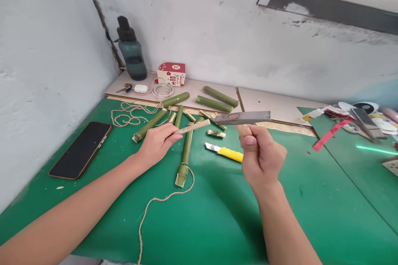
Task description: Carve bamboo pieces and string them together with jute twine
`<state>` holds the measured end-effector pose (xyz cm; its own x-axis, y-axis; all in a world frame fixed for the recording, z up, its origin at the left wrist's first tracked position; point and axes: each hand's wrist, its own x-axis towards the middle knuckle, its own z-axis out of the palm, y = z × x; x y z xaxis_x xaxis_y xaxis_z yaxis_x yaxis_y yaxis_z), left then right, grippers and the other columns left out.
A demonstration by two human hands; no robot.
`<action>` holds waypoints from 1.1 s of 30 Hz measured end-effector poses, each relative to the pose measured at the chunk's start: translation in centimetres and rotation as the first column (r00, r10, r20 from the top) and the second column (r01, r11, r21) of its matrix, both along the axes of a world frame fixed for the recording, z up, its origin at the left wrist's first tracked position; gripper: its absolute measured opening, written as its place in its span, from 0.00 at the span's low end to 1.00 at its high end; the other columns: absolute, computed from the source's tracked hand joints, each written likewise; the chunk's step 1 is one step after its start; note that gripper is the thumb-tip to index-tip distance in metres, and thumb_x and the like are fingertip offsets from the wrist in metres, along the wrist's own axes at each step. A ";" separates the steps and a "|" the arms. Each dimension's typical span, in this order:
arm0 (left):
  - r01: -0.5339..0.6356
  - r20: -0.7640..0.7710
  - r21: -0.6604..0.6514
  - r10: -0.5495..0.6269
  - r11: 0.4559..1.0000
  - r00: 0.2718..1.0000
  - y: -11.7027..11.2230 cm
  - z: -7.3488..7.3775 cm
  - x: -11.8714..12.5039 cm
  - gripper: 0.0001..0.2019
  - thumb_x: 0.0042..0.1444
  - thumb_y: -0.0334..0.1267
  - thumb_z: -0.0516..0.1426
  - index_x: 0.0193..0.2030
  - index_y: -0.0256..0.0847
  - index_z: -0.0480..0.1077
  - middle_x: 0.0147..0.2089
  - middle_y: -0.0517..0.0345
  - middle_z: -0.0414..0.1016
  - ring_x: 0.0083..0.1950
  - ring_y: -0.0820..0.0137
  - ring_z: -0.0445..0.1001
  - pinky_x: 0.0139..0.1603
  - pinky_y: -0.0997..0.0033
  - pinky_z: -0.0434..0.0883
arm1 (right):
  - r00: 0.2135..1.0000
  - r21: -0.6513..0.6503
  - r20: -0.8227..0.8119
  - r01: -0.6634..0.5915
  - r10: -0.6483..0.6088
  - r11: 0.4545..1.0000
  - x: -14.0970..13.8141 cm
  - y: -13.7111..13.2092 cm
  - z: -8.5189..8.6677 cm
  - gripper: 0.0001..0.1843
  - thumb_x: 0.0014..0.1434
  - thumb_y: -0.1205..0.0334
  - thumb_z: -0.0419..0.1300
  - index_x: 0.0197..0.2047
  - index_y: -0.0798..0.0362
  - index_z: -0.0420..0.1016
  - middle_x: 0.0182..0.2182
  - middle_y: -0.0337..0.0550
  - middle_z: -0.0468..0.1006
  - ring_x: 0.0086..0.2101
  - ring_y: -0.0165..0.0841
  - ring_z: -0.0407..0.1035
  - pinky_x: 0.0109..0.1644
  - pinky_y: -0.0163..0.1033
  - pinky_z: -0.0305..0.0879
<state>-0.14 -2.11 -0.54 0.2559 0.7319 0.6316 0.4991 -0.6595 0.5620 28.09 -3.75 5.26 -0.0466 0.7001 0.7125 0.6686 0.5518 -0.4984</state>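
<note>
My right hand [263, 155] is wrapped round the short visible part of a wooden handle, holding up a hammer [255, 117] with a long grey metal head. In my left hand [157, 143] is a pale, thin wooden stick [195, 127] with faint marks, its free end pointing right towards the hammer head, apart from it. Below the stick a green bamboo piece [186, 149] lies on the green tabletop [217, 219], with a twine [152, 201] running from its near end to the front edge. A yellow utility knife [230, 153], blade out, lies partly behind my right hand.
Several bamboo pieces [214, 103] and loose twine [130, 112] lie towards the back. A phone [81, 150] is at left. Along the wall stand a dark bottle [132, 56] and a red-white box [171, 75], near a white cable coil [163, 90]. Assorted clutter [363, 118] sits at right.
</note>
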 end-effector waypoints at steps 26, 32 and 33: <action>0.019 -0.001 0.272 -0.020 0.962 1.000 -1.0 1.3 0.5 0.19 0.76 0.48 0.50 0.35 0.42 0.70 0.27 0.59 0.71 0.27 0.72 0.67 0.31 0.71 0.68 | 0.977 -0.067 -0.107 -0.193 0.186 0.979 -1.8 -1.9 2.2 0.11 0.74 0.61 0.55 0.39 0.50 0.75 0.21 0.32 0.62 0.18 0.26 0.55 0.21 0.34 0.52; 0.015 0.011 0.263 -0.019 0.965 1.000 -1.0 1.2 0.5 0.17 0.75 0.46 0.51 0.36 0.42 0.69 0.27 0.60 0.71 0.28 0.72 0.67 0.31 0.71 0.67 | 0.865 0.073 -0.490 -0.077 0.103 0.994 -1.6 -1.5 2.6 0.17 0.75 0.56 0.55 0.33 0.52 0.74 0.25 0.36 0.65 0.20 0.26 0.59 0.19 0.34 0.53; 0.011 0.016 0.259 -0.016 0.966 1.000 -0.9 1.1 0.5 0.17 0.75 0.46 0.51 0.36 0.42 0.69 0.27 0.60 0.71 0.28 0.72 0.67 0.31 0.71 0.67 | 0.825 0.116 -0.558 -0.031 0.091 0.993 -1.6 -1.4 2.8 0.18 0.74 0.55 0.57 0.32 0.52 0.73 0.25 0.35 0.63 0.19 0.26 0.58 0.18 0.34 0.52</action>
<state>0.33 -3.06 0.55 0.2513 0.5392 0.8038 0.4808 -0.7903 0.3798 26.45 -5.13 8.02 0.3426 0.6346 0.6928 0.2530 0.6478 -0.7185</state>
